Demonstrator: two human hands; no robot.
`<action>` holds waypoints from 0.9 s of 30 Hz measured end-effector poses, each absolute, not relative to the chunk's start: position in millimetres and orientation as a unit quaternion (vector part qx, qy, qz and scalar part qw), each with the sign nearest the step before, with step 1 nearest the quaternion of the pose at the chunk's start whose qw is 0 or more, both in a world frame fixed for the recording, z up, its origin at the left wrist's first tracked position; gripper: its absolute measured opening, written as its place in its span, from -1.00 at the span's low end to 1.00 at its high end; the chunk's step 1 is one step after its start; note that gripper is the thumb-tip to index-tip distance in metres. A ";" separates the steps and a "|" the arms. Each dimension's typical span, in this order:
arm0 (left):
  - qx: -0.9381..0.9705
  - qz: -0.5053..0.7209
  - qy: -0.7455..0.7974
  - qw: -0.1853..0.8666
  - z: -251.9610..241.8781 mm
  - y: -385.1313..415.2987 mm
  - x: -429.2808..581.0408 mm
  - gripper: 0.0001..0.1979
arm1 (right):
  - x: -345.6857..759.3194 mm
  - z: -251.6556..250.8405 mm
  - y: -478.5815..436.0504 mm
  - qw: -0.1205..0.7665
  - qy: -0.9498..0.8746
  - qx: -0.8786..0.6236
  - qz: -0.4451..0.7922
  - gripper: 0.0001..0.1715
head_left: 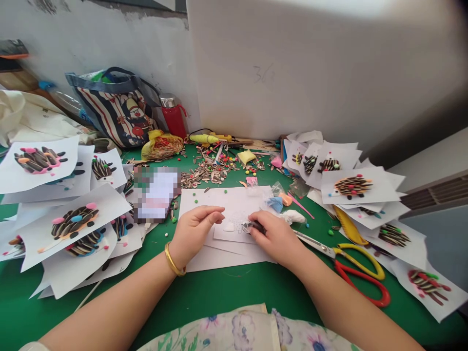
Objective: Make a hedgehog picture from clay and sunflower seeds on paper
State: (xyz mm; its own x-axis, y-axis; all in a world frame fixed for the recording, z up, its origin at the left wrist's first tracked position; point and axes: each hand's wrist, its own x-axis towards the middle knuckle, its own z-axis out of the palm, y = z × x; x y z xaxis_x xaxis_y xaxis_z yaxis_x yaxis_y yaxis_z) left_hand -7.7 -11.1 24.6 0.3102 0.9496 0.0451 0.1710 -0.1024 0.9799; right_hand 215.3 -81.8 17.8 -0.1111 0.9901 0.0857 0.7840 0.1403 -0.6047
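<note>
head: both hands over a white paper sheet [234, 207] on a green mat [204, 292]
left hand [192, 231]: fingers pressed together, slightly curled, over the sheet
right hand [276, 239]: fingers pinching a dark sunflower seed [254, 226] above the sheet
beside right hand: scissors [321, 247], red and yellow handles

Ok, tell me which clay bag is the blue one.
It's the bag of blue clay just above the right hand, beside the orange bag and white bag; the pink bag lies farther back.
</note>
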 end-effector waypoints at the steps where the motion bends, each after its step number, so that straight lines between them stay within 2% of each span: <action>1: 0.632 0.385 0.440 0.510 24.1 -10.8 -7.4 -0.76 | 213.9 16.2 -82.1 0.241 -0.716 -0.619 0.213 -0.83; 9: 0.558 0.394 0.416 0.600 20.9 -8.7 -3.9 -0.68 | 205.8 13.6 -84.7 0.243 -0.725 -0.602 0.230 -0.79; 19: 0.649 0.369 0.430 0.508 18.1 -4.9 -7.8 -0.79 | 223.7 22.3 -77.4 0.204 -0.701 -0.672 0.126 -0.85; 27: 0.661 0.345 0.451 0.491 17.3 -3.5 -10.3 -0.74 | 210.2 13.7 -82.9 0.196 -0.746 -0.613 0.173 -0.77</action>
